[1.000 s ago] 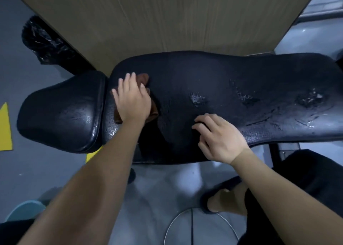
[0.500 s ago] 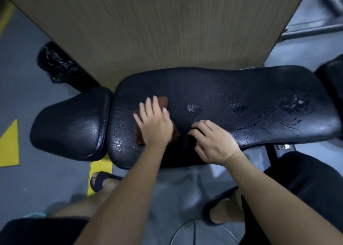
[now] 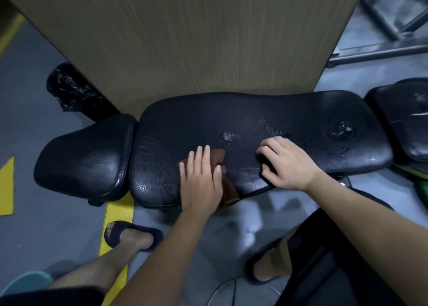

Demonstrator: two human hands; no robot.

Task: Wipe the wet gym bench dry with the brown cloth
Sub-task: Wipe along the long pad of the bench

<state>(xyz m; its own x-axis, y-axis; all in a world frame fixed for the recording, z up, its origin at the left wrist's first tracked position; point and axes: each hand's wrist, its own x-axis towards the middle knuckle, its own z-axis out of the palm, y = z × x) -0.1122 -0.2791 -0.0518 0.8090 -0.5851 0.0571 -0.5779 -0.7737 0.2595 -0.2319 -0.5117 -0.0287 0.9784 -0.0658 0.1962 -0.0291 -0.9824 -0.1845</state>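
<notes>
A black padded gym bench (image 3: 289, 120) lies across the middle of the view, its surface dotted with water drops and small puddles (image 3: 340, 132). My left hand (image 3: 200, 180) presses flat on the brown cloth (image 3: 218, 156) near the bench's front edge; part of the cloth hangs over that edge. My right hand (image 3: 287, 164) rests on the bench to the right, fingers curled over its front edge. A separate black seat pad (image 3: 85, 159) adjoins the bench at the left.
A wooden panel (image 3: 196, 39) rises right behind the bench. A black plastic bag (image 3: 69, 88) lies at the back left, another black pad (image 3: 403, 120) at the right. My sandalled feet (image 3: 132, 236) stand on the grey floor with yellow markings (image 3: 115, 215).
My left hand has drawn the cloth toward me and to the right, from the back left of the bench to its front edge. My right hand has stayed on the bench.
</notes>
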